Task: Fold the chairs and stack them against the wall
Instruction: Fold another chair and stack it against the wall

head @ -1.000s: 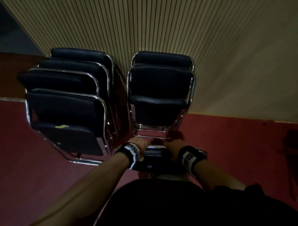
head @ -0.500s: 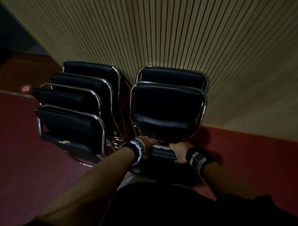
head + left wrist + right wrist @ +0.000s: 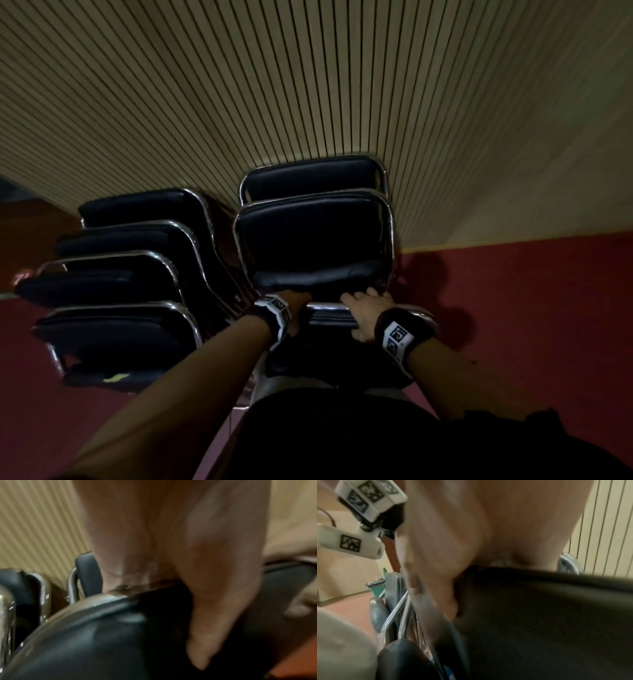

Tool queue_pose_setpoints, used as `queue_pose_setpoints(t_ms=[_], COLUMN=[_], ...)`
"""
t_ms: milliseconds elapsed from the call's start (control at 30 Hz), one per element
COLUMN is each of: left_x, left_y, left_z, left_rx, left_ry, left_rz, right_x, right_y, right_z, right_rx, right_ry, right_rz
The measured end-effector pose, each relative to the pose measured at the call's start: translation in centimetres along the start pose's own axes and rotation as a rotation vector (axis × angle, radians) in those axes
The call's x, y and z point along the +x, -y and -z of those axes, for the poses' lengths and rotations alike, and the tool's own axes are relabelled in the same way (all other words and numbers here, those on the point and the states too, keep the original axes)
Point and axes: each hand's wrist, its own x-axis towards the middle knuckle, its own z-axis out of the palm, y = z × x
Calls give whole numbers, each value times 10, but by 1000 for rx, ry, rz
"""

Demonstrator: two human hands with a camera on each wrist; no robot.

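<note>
Two hands on one chair [image 3: 329,313] | left hand [image 3: 297,301], right hand [image 3: 368,313] curled round top rail; chair just before right stack [image 3: 313,236] at wall [image 3: 308,85] | risk: fingers pinched between frames; stack sliding if shoved hard

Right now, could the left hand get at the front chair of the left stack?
Probably yes: the left hand grips the held chair, beside the front chair of the left stack; nothing lies between, once it lets go.

We see chairs [image 3: 313,240] padded in smooth, faintly glossy black vinyl on shiny chromed metal tubing, a matt ribbed wall [image 3: 308,85] upper frame, matt red floor [image 3: 531,291].
</note>
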Motion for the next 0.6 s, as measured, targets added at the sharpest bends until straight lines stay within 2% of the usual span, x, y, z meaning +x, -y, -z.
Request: queue_pose_setpoints(t_ms=[133, 300, 533, 600], left_x=[11, 6, 26, 26], left_y=[11, 17, 33, 36], left_z=[-4, -9, 12, 9], left_rx=[86, 140, 133, 131], left_ry=[-73, -219, -202, -262], left_rz=[60, 101, 88, 69], right_x=[5, 19, 44, 51], right_y=[7, 11, -1, -3], right_z=[-1, 13, 42, 48], right_rx=[-53, -26, -1, 9], right_ry=[-51, 10, 25, 69], right_rz=[-84, -158, -170, -155])
